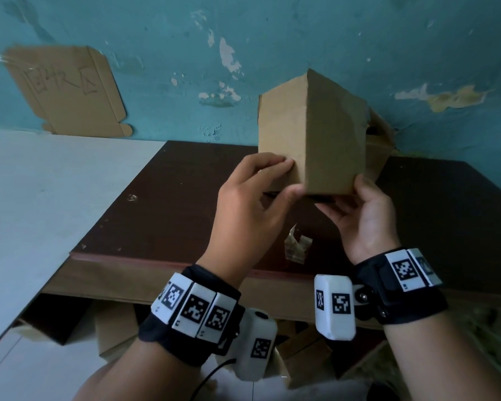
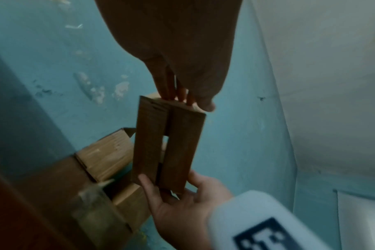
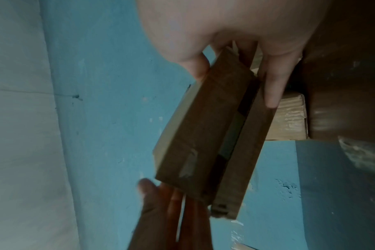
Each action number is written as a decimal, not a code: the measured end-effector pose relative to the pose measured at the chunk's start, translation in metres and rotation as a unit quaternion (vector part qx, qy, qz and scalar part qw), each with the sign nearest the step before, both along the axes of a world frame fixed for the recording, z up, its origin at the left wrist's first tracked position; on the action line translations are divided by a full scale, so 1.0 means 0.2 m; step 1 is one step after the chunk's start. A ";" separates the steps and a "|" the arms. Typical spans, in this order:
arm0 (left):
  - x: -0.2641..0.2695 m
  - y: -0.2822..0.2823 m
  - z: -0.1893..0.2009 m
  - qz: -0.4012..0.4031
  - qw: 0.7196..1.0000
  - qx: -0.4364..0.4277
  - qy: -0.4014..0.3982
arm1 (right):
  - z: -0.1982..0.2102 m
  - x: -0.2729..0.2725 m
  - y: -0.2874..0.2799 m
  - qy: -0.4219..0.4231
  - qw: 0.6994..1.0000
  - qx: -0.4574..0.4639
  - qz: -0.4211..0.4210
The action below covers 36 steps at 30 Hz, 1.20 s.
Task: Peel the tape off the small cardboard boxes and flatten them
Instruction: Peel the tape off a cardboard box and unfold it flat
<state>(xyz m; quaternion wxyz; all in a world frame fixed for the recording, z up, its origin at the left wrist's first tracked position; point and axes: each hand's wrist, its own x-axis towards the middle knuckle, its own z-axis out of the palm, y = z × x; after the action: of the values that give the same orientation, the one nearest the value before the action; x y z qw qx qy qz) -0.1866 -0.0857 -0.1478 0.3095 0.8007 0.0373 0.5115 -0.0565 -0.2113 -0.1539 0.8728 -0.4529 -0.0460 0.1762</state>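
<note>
While both hands [image 1: 252, 204] pinch its base, box [image 1: 310, 134] stands above.

In front of me I see a teal painted wall [image 1: 272, 39] with chipped, peeling patches showing pale plaster. A flat brown cardboard sheet with handwritten marks [image 1: 67, 88] leans against it on the left. Below stands the dark brown wooden worktop [image 1: 171, 198], its front edge paler. Left of it runs a white surface [image 1: 41, 183]. The light is dim and even.
</note>
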 end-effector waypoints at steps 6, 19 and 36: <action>0.03 0.02 0.00 0.038 0.980 -0.191 0.047 | 0.01 -0.04 0.03 -0.053 0.996 -0.041 -0.054; 0.01 0.08 0.00 -0.046 0.925 -0.371 0.073 | 0.03 -0.07 0.02 -0.084 0.989 -0.077 -0.094; 0.00 0.15 -0.01 -0.081 0.903 -0.383 0.179 | -0.02 -0.12 0.04 -0.113 0.981 -0.127 -0.098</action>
<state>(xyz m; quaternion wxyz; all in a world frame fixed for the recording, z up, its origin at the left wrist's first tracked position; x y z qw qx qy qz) -0.1872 -0.0565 -0.1494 0.6209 0.6989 0.2198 0.2787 -0.0808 -0.2041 -0.1572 0.8106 -0.5790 -0.0771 0.0421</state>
